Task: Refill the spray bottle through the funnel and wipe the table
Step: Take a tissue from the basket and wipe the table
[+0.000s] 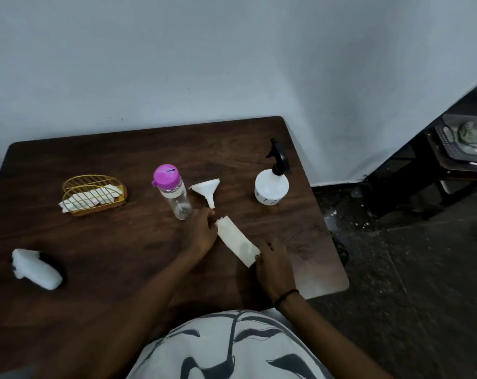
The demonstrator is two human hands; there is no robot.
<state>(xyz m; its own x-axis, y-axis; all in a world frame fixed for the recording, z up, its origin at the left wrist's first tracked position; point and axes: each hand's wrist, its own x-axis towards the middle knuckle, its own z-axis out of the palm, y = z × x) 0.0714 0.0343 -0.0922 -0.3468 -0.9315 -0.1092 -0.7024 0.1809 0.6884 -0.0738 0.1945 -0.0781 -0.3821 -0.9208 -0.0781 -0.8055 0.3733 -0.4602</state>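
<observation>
A folded white tissue (237, 242) lies flat on the dark wooden table (108, 242). My left hand (201, 231) touches its far end and my right hand (272, 263) pinches its near end. The white funnel (207, 190) lies on its side just beyond my left hand. A white spray bottle (271, 187) with a black trigger head stands at the right. A clear water bottle (173, 191) with a pink cap stands left of the funnel.
A yellow wire holder (93, 194) with white tissues sits at the left back. A white object (36, 269) lies near the left front edge. The table ends at the right, with dark floor and a low stand (461, 149) beyond.
</observation>
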